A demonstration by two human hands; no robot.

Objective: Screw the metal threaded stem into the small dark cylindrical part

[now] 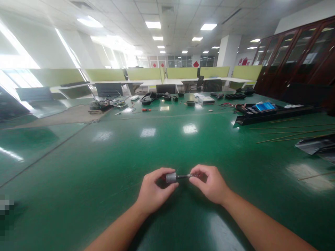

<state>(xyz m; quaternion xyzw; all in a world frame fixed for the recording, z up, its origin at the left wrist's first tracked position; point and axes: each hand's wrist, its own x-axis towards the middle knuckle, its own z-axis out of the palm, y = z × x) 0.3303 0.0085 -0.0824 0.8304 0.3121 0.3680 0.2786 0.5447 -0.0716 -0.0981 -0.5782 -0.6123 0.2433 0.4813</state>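
Note:
A small grey metal cylinder (171, 177) with a thin dark shaft (182, 176) lies level in front of me, low in the middle of the view. My left hand (157, 190) pinches the cylinder between thumb and fingers; something dark red shows at its left end. Around the shaft's right end is a small spiral part (194, 175), closed in by the thumb and fingertips of my right hand (210, 183). The fingers hide part of the right end. Both hands are just above the green tabletop (125, 153).
A screwdriver (148, 109) with a red handle lies farther back. Behind it are a black headset-like item (149, 98) and a white box (206, 100). Electronic parts (104, 105) are piled back left. At right are a long black tray (277, 115) and thin rods (293, 133).

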